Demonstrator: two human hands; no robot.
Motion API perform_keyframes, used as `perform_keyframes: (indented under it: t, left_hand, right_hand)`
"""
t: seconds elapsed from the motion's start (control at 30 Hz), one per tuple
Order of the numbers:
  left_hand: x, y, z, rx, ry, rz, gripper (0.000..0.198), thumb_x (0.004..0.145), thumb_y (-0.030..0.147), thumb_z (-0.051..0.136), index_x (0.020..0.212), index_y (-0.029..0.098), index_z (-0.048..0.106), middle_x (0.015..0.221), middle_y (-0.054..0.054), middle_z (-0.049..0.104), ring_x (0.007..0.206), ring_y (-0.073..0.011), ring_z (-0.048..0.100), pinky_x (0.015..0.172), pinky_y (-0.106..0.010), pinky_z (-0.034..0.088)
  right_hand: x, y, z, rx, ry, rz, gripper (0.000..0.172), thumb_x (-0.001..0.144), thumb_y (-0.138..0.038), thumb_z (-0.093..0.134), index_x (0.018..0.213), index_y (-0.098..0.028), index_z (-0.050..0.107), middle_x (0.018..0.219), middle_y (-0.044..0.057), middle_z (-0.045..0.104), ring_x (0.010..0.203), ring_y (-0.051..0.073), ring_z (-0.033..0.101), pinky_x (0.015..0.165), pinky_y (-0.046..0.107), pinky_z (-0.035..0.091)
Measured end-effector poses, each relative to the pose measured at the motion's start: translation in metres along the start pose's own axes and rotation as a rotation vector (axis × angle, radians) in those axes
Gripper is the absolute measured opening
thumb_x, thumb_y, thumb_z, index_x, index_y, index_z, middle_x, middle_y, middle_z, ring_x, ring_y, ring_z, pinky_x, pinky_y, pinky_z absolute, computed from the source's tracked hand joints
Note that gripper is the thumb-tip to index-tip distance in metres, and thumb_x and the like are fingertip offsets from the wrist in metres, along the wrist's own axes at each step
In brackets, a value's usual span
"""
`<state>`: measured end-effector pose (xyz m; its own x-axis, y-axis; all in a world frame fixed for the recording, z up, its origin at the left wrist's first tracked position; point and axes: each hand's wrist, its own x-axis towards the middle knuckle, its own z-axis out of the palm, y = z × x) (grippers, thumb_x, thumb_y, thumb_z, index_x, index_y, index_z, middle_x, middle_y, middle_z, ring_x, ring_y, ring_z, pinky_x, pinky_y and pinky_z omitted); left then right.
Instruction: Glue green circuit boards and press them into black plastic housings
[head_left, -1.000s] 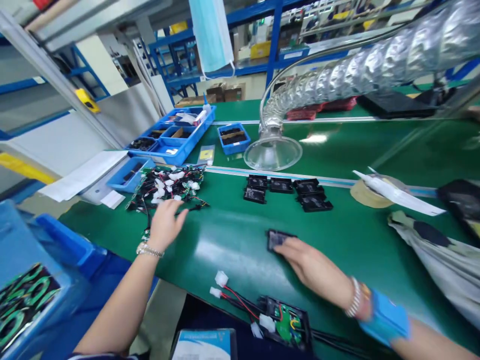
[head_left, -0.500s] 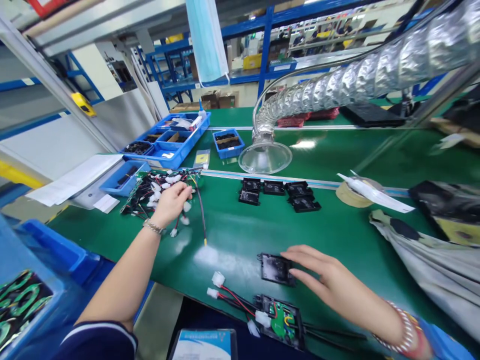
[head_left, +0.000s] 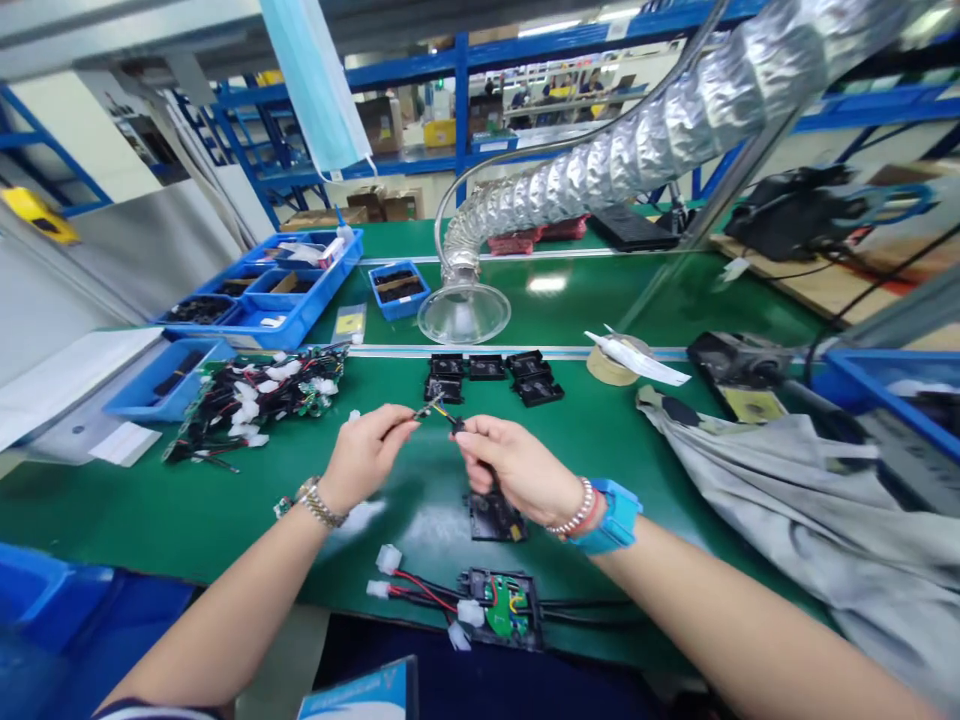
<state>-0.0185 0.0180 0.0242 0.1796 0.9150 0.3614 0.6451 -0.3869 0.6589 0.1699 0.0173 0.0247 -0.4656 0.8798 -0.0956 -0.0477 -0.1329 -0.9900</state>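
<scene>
My left hand point(head_left: 367, 450) is closed in a pinch on thin wires point(head_left: 427, 410), their tips pointing right. Past that wrist a bit of green circuit board point(head_left: 283, 507) shows; whether it joins these wires is hidden. My right hand point(head_left: 510, 465) grips a black cable point(head_left: 457, 427) whose yellow and blue cores meet the left hand's wires, or nearly so. Under the right hand lies a black plastic cover point(head_left: 495, 520), partly hidden. Nearer me sits a black case point(head_left: 531, 620) with a green circuit board point(head_left: 501, 606) inside, white connectors point(head_left: 470, 612) at left and black cables at right.
A heap of wired boards point(head_left: 255, 400) lies at left beside blue bins point(head_left: 292, 318). Black covers point(head_left: 487, 368) stand in a group ahead, below a fume hood point(head_left: 465, 315) on a foil duct. A tape roll point(head_left: 611, 368) and grey cloth point(head_left: 720, 480) are at right.
My left hand has moved right, away from the heap, with wires in it. My right hand has left the black cover, risen and taken a black cable. The view has swung right.
</scene>
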Motion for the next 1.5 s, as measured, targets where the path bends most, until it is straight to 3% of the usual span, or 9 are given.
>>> perform_keyframes:
  t: [0.13, 0.23, 0.43, 0.63, 0.77, 0.93, 1.13, 1.4, 1.5]
  left_hand:
    - [0.0, -0.007, 0.003, -0.429, -0.402, -0.39, 0.032, 0.077, 0.041, 0.053, 0.097, 0.016, 0.049, 0.06, 0.004, 0.052, 0.047, -0.0081, 0.042, 0.042, -0.017, 0.03]
    - [-0.001, -0.01, 0.012, -0.593, -0.713, -0.513, 0.036, 0.078, 0.048, 0.048, 0.084, 0.013, 0.054, 0.055, 0.004, 0.046, 0.042, -0.0061, 0.03, 0.038, -0.018, 0.018]
    - [-0.001, -0.008, 0.026, -0.398, -0.6, -0.417, 0.037, 0.078, 0.044, 0.049, 0.056, 0.015, 0.044, 0.048, 0.006, 0.036, 0.045, -0.0067, 0.028, 0.044, -0.02, 0.022]
    - [-0.006, -0.006, 0.044, -0.248, -0.742, -0.325, 0.034, 0.081, 0.039, 0.042, 0.057, 0.016, 0.047, 0.053, 0.005, 0.042, 0.051, -0.0091, 0.035, 0.051, -0.021, 0.028]
    - [-0.006, -0.006, 0.056, -0.298, -0.763, -0.358, 0.034, 0.082, 0.039, 0.04, 0.061, 0.015, 0.053, 0.056, 0.004, 0.047, 0.052, -0.0096, 0.035, 0.053, -0.021, 0.028]
    - [-0.008, -0.005, 0.063, -0.404, -0.73, -0.505, 0.032, 0.079, 0.043, 0.043, 0.067, 0.016, 0.054, 0.057, 0.004, 0.054, 0.049, -0.0096, 0.035, 0.052, -0.021, 0.028]
    - [-0.012, -0.007, 0.065, -0.481, -0.724, -0.521, 0.029, 0.077, 0.043, 0.046, 0.067, 0.016, 0.052, 0.058, 0.004, 0.055, 0.047, -0.0089, 0.032, 0.05, -0.021, 0.025]
    - [-0.014, -0.011, 0.065, -0.431, -0.667, -0.426, 0.032, 0.079, 0.04, 0.043, 0.063, 0.015, 0.053, 0.058, 0.002, 0.056, 0.053, -0.011, 0.04, 0.057, -0.022, 0.031]
    - [-0.013, -0.009, 0.062, -0.441, -0.665, -0.429, 0.032, 0.079, 0.038, 0.042, 0.06, 0.016, 0.053, 0.058, 0.002, 0.056, 0.055, -0.0115, 0.043, 0.059, -0.023, 0.033]
  right_hand:
    - [-0.006, 0.004, -0.035, -0.66, 0.042, -0.339, 0.016, 0.084, -0.027, 0.047, 0.076, -0.017, 0.057, 0.067, 0.001, 0.057, 0.061, 0.013, 0.052, 0.062, 0.027, 0.043]
    - [-0.011, 0.013, -0.05, -0.871, -0.026, -0.475, 0.023, 0.089, -0.026, 0.04, 0.084, -0.016, 0.06, 0.075, 0.004, 0.06, 0.067, 0.014, 0.054, 0.065, 0.027, 0.043]
    - [-0.025, 0.036, -0.067, -1.093, -0.026, -0.437, 0.028, 0.091, -0.025, 0.035, 0.09, -0.014, 0.061, 0.081, 0.007, 0.063, 0.071, 0.016, 0.057, 0.065, 0.027, 0.045]
    - [-0.039, 0.057, -0.08, -1.148, -0.007, -0.256, 0.025, 0.09, -0.023, 0.039, 0.092, -0.015, 0.063, 0.083, 0.008, 0.062, 0.072, 0.017, 0.059, 0.067, 0.029, 0.046]
    - [-0.041, 0.064, -0.081, -0.917, 0.121, -0.228, 0.019, 0.084, -0.024, 0.049, 0.089, -0.018, 0.066, 0.081, 0.008, 0.061, 0.074, 0.019, 0.056, 0.071, 0.034, 0.044]
    - [-0.025, 0.06, -0.114, 0.028, 0.566, -0.079, 0.025, 0.055, -0.027, 0.078, 0.074, -0.018, 0.064, 0.074, 0.003, 0.062, 0.073, 0.018, 0.057, 0.075, 0.033, 0.046]
    - [0.013, 0.042, -0.191, 0.38, 0.953, -0.067, 0.033, 0.089, -0.039, 0.039, 0.066, -0.016, 0.048, 0.059, 0.001, 0.053, 0.055, 0.011, 0.055, 0.053, 0.024, 0.048]
    - [0.016, 0.028, -0.186, 0.561, 1.069, -0.188, 0.037, 0.091, -0.039, 0.031, 0.065, -0.017, 0.045, 0.052, -0.002, 0.048, 0.046, 0.009, 0.049, 0.045, 0.019, 0.044]
    - [0.0, 0.019, -0.168, 0.55, 0.927, -0.232, 0.044, 0.086, -0.052, 0.035, 0.06, -0.018, 0.043, 0.049, -0.004, 0.042, 0.041, 0.008, 0.043, 0.039, 0.019, 0.038]
